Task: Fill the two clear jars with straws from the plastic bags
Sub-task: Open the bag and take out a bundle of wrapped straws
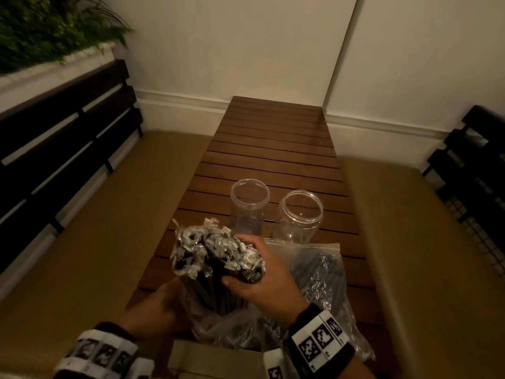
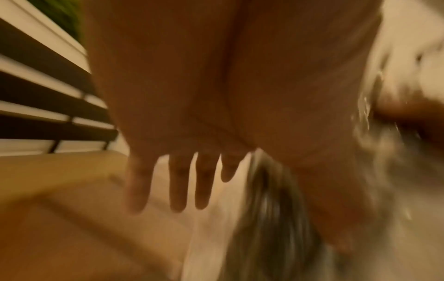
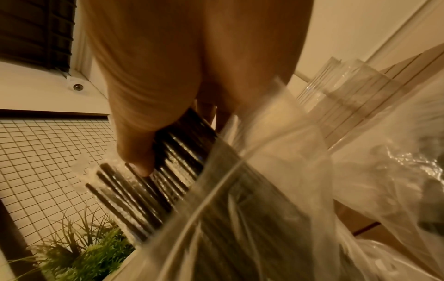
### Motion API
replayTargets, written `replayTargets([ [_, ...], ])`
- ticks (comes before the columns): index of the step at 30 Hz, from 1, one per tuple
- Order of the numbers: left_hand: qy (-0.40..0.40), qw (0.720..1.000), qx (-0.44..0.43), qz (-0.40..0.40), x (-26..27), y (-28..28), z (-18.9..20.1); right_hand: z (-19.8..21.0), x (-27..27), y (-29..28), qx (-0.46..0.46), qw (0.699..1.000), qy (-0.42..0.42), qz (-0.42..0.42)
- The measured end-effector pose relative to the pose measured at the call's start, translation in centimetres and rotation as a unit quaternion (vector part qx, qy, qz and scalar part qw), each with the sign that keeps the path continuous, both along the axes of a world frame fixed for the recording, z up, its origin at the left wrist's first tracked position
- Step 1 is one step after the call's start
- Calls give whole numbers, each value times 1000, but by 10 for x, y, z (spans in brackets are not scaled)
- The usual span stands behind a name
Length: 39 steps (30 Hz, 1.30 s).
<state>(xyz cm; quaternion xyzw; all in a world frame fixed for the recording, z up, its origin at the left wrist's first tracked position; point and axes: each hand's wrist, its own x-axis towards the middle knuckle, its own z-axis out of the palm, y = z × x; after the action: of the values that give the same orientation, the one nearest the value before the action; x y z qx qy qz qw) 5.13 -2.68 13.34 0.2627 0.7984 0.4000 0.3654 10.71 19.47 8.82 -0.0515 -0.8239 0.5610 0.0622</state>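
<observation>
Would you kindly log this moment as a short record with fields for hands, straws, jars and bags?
right hand: grips the top of the straw bundle
left hand: fingers straight, beside the bundle's lower part; contact unclear
straws: dark, individually wrapped, partly out of a plastic bag
jars: tall jar and wide jar, both upright, empty
second bag: flat on the table, holding straws

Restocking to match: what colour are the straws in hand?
Black straws in clear wrappers, clearest in the right wrist view.

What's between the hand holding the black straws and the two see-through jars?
Only bare brown slatted table, in the head view. The right hand grips the bundle of wrapped black straws just short of the two empty clear jars.
</observation>
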Motion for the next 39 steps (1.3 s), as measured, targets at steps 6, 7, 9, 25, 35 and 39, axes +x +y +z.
replayTargets([
  [6,82,992,81,49,-35,-10,-22,-14,1,-1,20,1000,-5,0],
  [7,73,990,108,55,-33,-5,-23,-14,2,-3,27,1000,-4,2],
  [9,64,985,141,74,-32,7,-33,-15,4,-3,36,999,1,7],
  [25,107,978,150,93,-28,27,-80,-18,14,5,71,997,15,-23],
  [35,127,975,163,79,-26,27,-87,-12,26,7,-26,999,18,-44],
  [39,145,974,156,72,-26,25,-91,-15,26,10,-15,997,23,-67],
])
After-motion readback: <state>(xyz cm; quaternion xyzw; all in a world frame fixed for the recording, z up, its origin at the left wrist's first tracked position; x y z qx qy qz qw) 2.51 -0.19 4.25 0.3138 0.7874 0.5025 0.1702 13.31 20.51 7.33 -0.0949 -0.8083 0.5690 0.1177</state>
